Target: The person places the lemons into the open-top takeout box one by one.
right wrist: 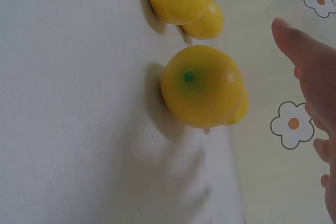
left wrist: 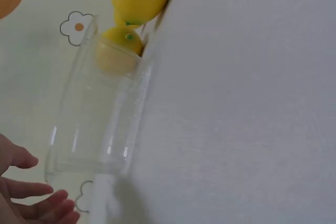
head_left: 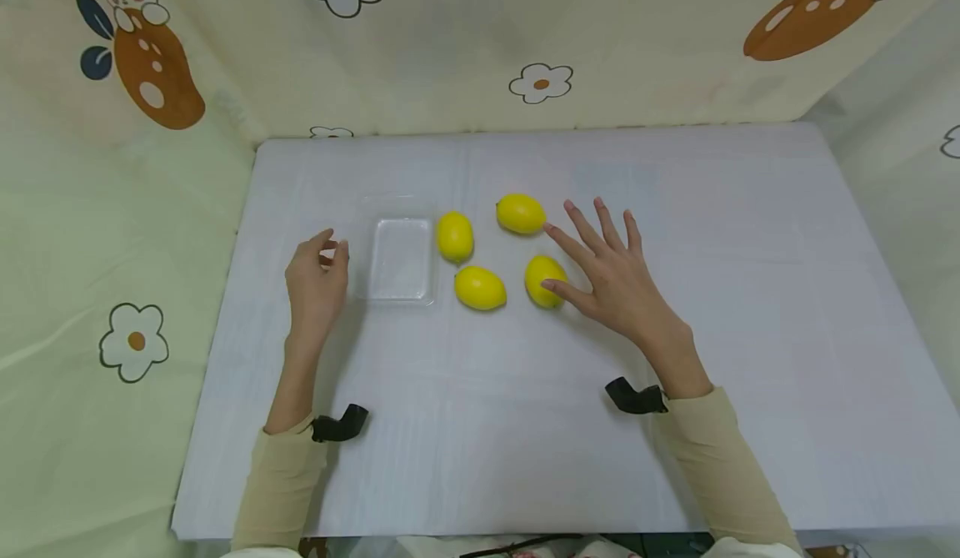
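Note:
A clear plastic container [head_left: 402, 259] stands on the white table, left of several yellow lemons. My left hand [head_left: 318, 279] hovers just left of it, fingers loosely bent and holding nothing; in the left wrist view the fingertips [left wrist: 55, 203] are close to the container's wall [left wrist: 79, 129]. With fingers spread wide, my right hand [head_left: 618, 283] is above the table on the right. Its thumb overlaps the nearest lemon [head_left: 542, 281] in the head view, while the right wrist view shows the thumb [right wrist: 294, 40] apart from that lemon [right wrist: 202, 85].
Between container and right hand lie a lemon [head_left: 455, 236] beside the container wall, another in front [head_left: 481, 288] and one farther back [head_left: 521, 213]. A patterned cloth [head_left: 450, 49] hangs behind the table [head_left: 750, 291] and along its sides. Each wrist carries a black camera mount.

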{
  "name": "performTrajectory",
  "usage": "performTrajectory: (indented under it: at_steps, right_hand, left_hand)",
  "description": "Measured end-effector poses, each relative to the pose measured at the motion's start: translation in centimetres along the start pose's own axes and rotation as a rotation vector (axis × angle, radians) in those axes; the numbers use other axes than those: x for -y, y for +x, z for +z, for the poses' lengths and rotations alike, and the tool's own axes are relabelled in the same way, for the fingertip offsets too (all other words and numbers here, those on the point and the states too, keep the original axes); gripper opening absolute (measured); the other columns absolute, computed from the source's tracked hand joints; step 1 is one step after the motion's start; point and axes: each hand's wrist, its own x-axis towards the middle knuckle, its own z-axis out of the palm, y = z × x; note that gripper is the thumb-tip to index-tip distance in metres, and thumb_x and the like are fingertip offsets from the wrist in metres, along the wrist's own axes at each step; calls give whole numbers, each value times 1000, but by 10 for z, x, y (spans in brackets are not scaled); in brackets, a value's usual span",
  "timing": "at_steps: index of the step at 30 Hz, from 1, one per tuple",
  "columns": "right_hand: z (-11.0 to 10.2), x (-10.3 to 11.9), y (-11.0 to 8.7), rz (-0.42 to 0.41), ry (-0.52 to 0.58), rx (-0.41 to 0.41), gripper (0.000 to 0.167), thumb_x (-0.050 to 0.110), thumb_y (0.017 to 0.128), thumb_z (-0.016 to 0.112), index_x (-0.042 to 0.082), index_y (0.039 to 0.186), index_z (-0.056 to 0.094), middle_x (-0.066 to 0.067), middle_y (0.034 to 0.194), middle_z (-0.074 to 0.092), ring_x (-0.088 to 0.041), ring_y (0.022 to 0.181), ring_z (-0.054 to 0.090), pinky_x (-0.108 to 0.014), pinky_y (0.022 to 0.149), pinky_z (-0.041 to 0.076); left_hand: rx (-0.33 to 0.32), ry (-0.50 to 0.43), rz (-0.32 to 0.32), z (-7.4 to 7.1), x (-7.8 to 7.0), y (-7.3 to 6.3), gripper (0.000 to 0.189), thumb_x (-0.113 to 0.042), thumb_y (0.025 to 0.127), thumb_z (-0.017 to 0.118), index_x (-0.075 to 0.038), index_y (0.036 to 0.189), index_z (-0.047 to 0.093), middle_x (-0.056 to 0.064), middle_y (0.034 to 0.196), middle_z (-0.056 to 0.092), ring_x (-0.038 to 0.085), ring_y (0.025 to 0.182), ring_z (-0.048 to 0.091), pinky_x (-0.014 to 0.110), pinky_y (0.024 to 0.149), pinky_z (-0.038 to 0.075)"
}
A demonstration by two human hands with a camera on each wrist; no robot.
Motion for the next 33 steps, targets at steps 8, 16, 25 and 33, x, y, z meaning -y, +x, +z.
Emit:
performTrajectory:
  at_steps: [8,16,25,33]
  right_hand:
    - [-3,1,-1,15,-2,14,76,67,99,49,22,160,39,-8,172,17,-37,160,0,-70,123,0]
    - [2,-2,-4,28,45,-37,76,43,90,76,19,155,46,-18,168,27,-45,156,15,-73,121,9]
    - [31,-7,-20,86,235,-57,76,30,87,82,13,152,47,-25,160,38,-52,147,32,-70,119,24]
    - [44,12,-22,244,365,77,84,37,91,79,13,158,36,-17,167,28,-42,151,31,-65,117,34]
  left_hand:
    - [46,-138,-151,2,11,3,35,-21,104,60,5,126,69,21,105,70,8,56,56,12,50,45]
    - [71,-181,-183,3,12,5,31,-20,103,62,4,118,72,11,92,65,3,43,50,15,45,41]
    - [94,-210,-197,3,12,5,31,-18,103,61,6,120,70,7,91,62,3,44,50,15,46,41]
    - [55,-193,-215,6,9,6,29,-19,102,64,5,116,72,6,87,63,1,41,48,15,45,41]
